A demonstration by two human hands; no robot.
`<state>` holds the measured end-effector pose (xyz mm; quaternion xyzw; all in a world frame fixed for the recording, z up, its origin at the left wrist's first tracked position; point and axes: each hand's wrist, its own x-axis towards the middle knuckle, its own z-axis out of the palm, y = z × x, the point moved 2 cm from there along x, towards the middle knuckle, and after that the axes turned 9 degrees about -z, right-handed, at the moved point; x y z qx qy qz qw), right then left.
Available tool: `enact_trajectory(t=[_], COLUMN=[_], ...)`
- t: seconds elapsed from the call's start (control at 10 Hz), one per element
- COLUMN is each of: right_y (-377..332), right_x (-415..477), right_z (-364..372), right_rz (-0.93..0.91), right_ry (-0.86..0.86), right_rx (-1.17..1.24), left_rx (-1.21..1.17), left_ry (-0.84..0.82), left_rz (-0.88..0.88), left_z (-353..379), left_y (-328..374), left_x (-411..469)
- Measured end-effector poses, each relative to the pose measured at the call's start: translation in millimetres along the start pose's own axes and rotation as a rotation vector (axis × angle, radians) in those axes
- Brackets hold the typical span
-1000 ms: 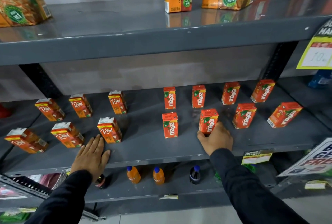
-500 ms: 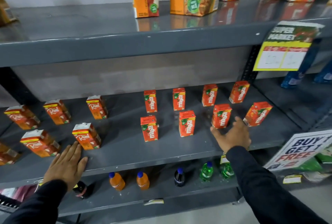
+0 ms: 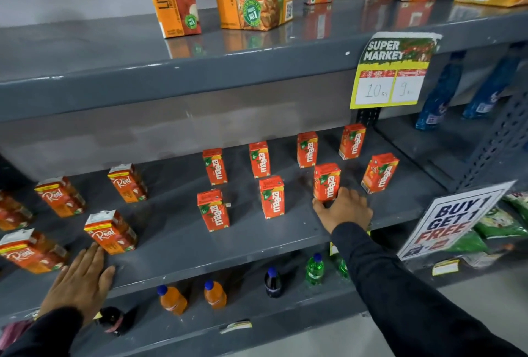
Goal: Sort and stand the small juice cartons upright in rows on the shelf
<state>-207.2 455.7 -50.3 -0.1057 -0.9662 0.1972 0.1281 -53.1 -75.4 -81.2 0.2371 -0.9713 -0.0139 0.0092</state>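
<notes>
The right hand [image 3: 344,210] — the nearer — curls its fingers round the base of an upright Maaza carton [image 3: 327,180] just beyond it, front row of the shelf [image 3: 183,245]; the left hand [image 3: 81,279] lies flat, fingers straight.

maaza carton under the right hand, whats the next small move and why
Probably let go and reach for the last front carton, which looks slightly turned. The right hand seems to pinch the base of the third front-row Maaza carton, which already stands upright in line with its neighbours. The left hand rests flat on the shelf edge.
</notes>
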Motion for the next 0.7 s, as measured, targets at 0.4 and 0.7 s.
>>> enact_trajectory(t=[0.4,0.7], right_y=[82.5,84.9], right_x=[36.8,42.0], right_z=[-36.2,-33.9], right_rz=[0.299,0.195], right_ry=[0.270,0.137], right_rx=[0.197,0.112], left_rx=[0.012,-0.044], left_ry=[-0.026,0.001], left_rz=[-0.071,-0.123], left_z=[2.2,-1.8], left_y=[0.0,11.6], left_x=[-1.7,-10.7])
